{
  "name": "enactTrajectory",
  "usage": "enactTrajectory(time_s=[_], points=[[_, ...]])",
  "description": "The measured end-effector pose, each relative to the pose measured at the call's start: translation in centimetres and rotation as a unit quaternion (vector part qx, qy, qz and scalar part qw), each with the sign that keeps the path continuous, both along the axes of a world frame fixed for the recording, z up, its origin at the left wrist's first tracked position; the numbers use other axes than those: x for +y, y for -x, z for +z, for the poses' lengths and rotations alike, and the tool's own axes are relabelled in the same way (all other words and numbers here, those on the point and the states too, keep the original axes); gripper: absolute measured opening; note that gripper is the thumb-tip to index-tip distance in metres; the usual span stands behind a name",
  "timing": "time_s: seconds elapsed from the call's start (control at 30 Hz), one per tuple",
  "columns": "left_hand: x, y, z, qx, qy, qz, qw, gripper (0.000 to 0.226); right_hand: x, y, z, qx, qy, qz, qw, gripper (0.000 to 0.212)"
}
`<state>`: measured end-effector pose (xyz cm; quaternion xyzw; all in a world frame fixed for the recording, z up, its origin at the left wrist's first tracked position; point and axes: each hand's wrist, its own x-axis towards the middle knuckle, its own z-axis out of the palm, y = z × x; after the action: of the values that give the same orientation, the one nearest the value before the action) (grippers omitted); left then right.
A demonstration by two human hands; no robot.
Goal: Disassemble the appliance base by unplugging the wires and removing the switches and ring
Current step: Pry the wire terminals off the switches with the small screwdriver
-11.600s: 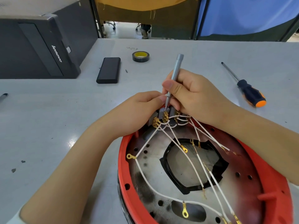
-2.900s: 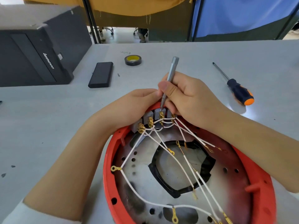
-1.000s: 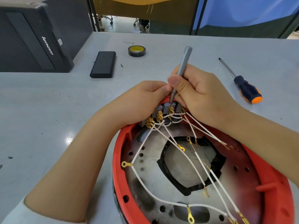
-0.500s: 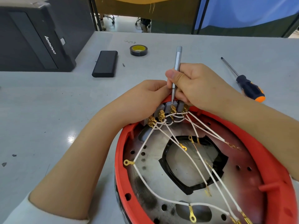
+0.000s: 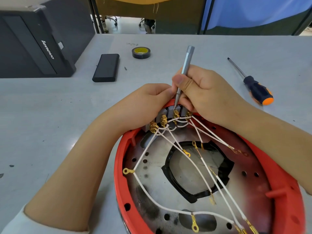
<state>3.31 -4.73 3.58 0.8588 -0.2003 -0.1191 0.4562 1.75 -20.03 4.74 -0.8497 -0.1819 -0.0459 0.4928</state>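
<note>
Base [image 5: 121, 166]: red rim, lying upturned on worktop [image 5: 50, 124]. Right hand [image 5: 207, 93] is gripping a slim driver [image 5: 185, 65], tip working at the brass connectors [image 5: 175, 114] on the grey switches [image 5: 170, 110]. Left hand [image 5: 145, 105] is curling round the switch block, steadying it. Wires [image 5: 145, 152]: thin, limp, likely fragile; take hold at the connectors, not the cord.

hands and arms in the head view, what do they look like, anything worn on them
Both the left hand and the right hand are bare: no gloves, rings or watch show. The forearms are bare too. A pale, whitish sleeve cuff shows on the left arm at the bottom left corner. The fingers have short, unpainted nails.
</note>
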Motion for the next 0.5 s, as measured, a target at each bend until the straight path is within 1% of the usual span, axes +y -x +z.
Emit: enactTrajectory(time_s=[0.23,0.3,0.37,0.4,0.5], points=[[0.0,0.1,0.2,0.005,-0.009,0.004,1.0,0.037,0.6,-1.1,0.8,0.04,0.068,-0.013,0.997,0.032],[0.0,0.0,0.1,0.004,-0.009,0.006,1.0,0.035,0.8,-1.1,0.8,0.036,0.079,-0.013,0.996,0.032],[-0.1,0.0,0.0,0.006,-0.004,0.007,1.0,0.034,0.7,-0.8,0.6,0.012,0.083,-0.02,0.996,0.031],[-0.1,0.0,0.0,0.006,-0.001,0.007,1.0,0.034,0.6,-0.6,0.4,0.001,0.07,-0.02,0.997,0.03],[0.0,0.0,0.0,0.003,0.006,0.0,1.0,0.035,0.0,0.1,0.1,0.005,-0.014,-0.004,1.0,0.026]])
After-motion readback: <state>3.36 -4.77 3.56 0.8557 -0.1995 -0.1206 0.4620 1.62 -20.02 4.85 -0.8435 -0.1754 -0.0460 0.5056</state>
